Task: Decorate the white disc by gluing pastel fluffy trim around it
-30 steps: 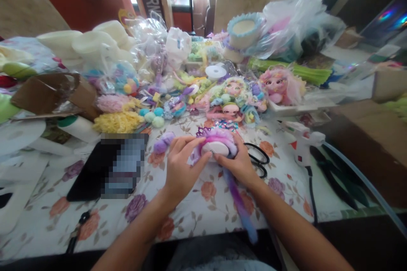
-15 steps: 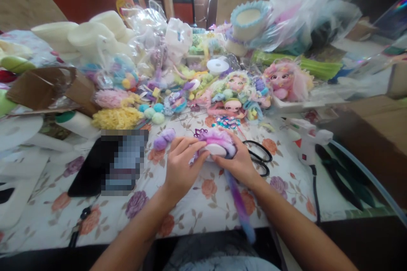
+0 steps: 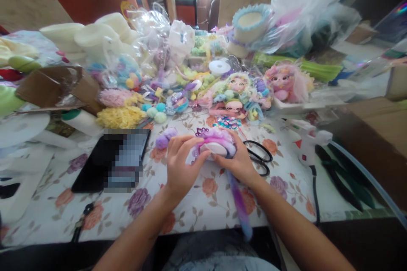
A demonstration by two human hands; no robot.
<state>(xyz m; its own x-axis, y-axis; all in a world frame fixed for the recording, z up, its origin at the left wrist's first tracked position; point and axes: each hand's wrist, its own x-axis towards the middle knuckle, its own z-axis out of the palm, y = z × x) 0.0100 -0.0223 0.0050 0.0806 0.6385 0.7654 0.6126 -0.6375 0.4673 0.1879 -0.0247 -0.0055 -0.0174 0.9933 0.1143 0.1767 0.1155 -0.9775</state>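
Note:
Between my two hands is a fluffy pink-and-purple doll head (image 3: 213, 149) with a flat white oval front, tilted up toward me. My left hand (image 3: 183, 161) grips its left edge, thumb on the white oval and fingers on the fluffy rim. On the other side my right hand (image 3: 239, 161) closes around the right edge, thumb near the oval's lower right. A long fuzzy purple-and-blue strip (image 3: 240, 205) hangs from under it past the table edge. Behind it lies a small dark purple crown-like ornament (image 3: 202, 131). Black-handled scissors (image 3: 262, 152) rest beside my right hand.
A tablet (image 3: 92, 165) and a purple fuzzy bundle (image 3: 165, 138) lie to the left. On the right are a white glue gun (image 3: 307, 144) and dark-handled pliers (image 3: 341, 173). Finished dolls (image 3: 238, 82), sequins (image 3: 227, 123), pom-poms (image 3: 155, 112) and a cardboard box (image 3: 60, 89) crowd the back.
The view has shifted slightly, moving the background a little to the right. Both hands keep the same hold, and the fluffy piece is tilted slightly differently.

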